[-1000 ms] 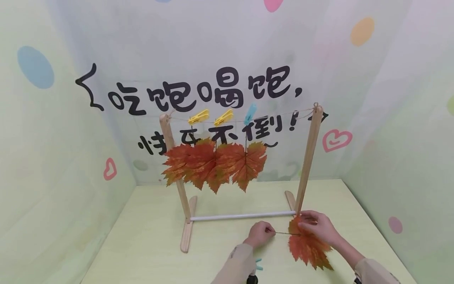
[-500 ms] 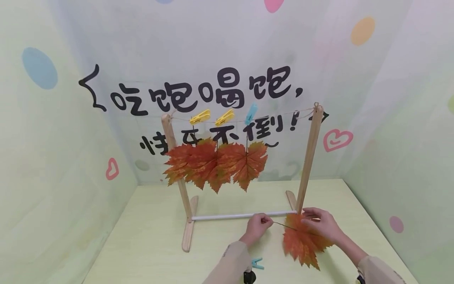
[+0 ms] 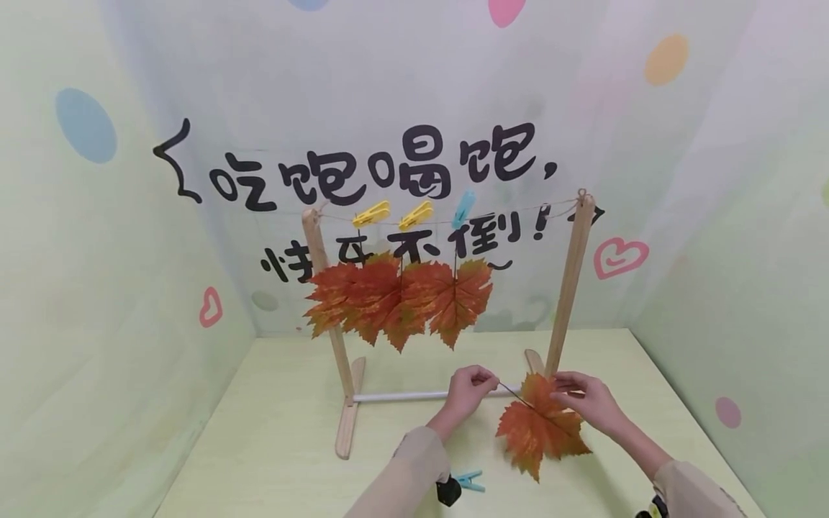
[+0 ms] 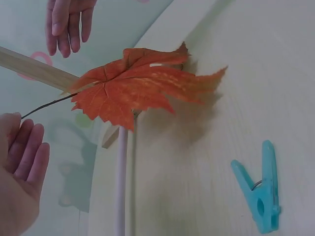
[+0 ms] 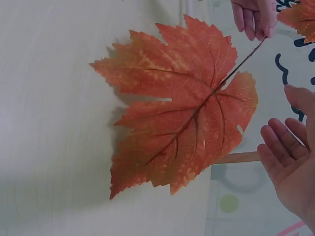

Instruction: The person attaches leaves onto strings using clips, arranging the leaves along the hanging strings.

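An orange-red artificial maple-like leaf (image 3: pixel 540 432) is held a little above the table, its tip pointing down toward me. My left hand (image 3: pixel 468 394) pinches the end of its thin dark stem (image 4: pixel 49 104). Beside the leaf's right edge is my right hand (image 3: pixel 591 404); in the right wrist view its fingers (image 5: pixel 281 142) are loosely extended, apart from the leaf, and hold nothing. A light-blue clothespin (image 3: pixel 471 480) lies on the table near my left forearm, and the left wrist view shows it closer.
Behind the hands stands a wooden rack with a right post (image 3: pixel 570 288), a left post (image 3: pixel 317 244) and a white crossbar (image 3: pixel 401 396). Along its twine, two yellow clothespins (image 3: pixel 417 214) and a blue clothespin (image 3: pixel 463 208) hold similar leaves (image 3: pixel 455 298). A printed backdrop surrounds the table.
My left hand has risen and moved left and away from me, drawing the leaf by its stem. The leaf has turned more upright and come out from under my right hand.
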Tool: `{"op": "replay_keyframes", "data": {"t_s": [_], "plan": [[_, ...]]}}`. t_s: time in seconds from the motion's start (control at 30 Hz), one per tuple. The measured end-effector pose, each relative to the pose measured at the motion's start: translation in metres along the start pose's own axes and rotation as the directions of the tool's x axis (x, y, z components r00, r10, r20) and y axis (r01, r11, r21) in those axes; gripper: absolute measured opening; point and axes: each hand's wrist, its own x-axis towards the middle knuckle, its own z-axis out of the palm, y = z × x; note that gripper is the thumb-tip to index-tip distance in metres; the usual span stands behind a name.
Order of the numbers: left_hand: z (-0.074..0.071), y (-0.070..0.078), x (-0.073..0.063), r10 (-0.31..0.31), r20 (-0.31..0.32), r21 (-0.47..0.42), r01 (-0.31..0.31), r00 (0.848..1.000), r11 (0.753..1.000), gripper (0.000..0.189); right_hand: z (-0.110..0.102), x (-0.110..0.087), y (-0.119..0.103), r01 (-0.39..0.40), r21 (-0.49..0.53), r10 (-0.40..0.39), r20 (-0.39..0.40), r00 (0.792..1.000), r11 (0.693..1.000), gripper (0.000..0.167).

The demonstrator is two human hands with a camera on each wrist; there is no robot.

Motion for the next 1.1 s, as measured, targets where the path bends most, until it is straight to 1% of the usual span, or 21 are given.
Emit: {"op": "replay_keyframes", "data": {"t_s": [0.1,0.17,0.2,0.33,0.47,0.53,0.6,0.63,0.7,0.83,0.93,1.0,1.1], "plan": [[-0.008,0.022,-0.004,0.008,0.030,-0.113,-0.004,1.000,0.994,0.013,0.001,0.004,-0.001,0.022,-0.012,-0.022,0.007,1.000,1.000,0.038],[-0.014,0.037,-0.007,0.012,0.048,-0.156,-0.005,0.999,0.988,0.013,0.002,0.006,-0.002,0.027,-0.029,-0.026,0.012,1.000,0.999,0.037],[-0.016,0.042,-0.007,0.015,0.053,-0.166,-0.006,0.998,0.986,0.013,0.003,0.007,-0.003,0.024,-0.035,-0.023,0.015,1.000,0.999,0.037],[-0.028,0.056,-0.007,0.036,0.054,-0.164,-0.026,0.998,0.986,0.012,0.006,0.010,-0.006,0.020,-0.039,-0.019,0.027,0.999,0.999,0.039],[-0.043,0.070,-0.007,0.063,0.040,-0.148,-0.057,0.997,0.987,0.012,0.012,0.010,-0.006,0.028,-0.032,-0.026,0.037,0.999,0.999,0.040],[-0.052,0.075,-0.008,0.077,0.030,-0.148,-0.072,0.997,0.986,0.012,0.016,0.009,-0.006,0.028,-0.028,-0.027,0.044,0.999,0.999,0.040],[-0.060,0.079,-0.008,0.109,0.018,-0.144,-0.105,0.994,0.984,0.012,0.021,0.008,-0.007,0.021,-0.013,-0.021,0.048,0.999,1.000,0.040],[-0.064,0.079,-0.007,0.117,0.013,-0.141,-0.114,0.993,0.983,0.012,0.023,0.008,-0.007,0.014,-0.010,-0.013,0.052,0.999,1.000,0.040],[-0.071,0.078,-0.005,0.133,0.002,-0.112,-0.132,0.991,0.985,0.013,0.027,0.007,-0.006,0.015,0.007,-0.015,0.068,0.998,1.000,0.040],[-0.088,0.072,-0.002,0.147,-0.015,-0.009,-0.147,0.989,0.989,0.016,0.039,0.006,-0.003,0.029,0.015,-0.030,0.095,0.995,0.999,0.040],[-0.099,0.077,-0.005,0.175,-0.021,0.071,-0.173,0.984,0.982,0.018,0.050,0.005,0.000,0.038,0.024,-0.041,0.114,0.993,0.999,0.040],[-0.106,0.080,-0.008,0.190,-0.024,0.094,-0.187,0.981,0.978,0.019,0.059,0.003,0.002,0.047,0.026,-0.050,0.141,0.989,0.999,0.039],[-0.114,0.087,-0.011,0.206,-0.028,0.106,-0.202,0.978,0.974,0.020,0.071,-0.001,0.005,0.060,0.004,-0.060,0.183,0.981,0.998,0.037]]}}
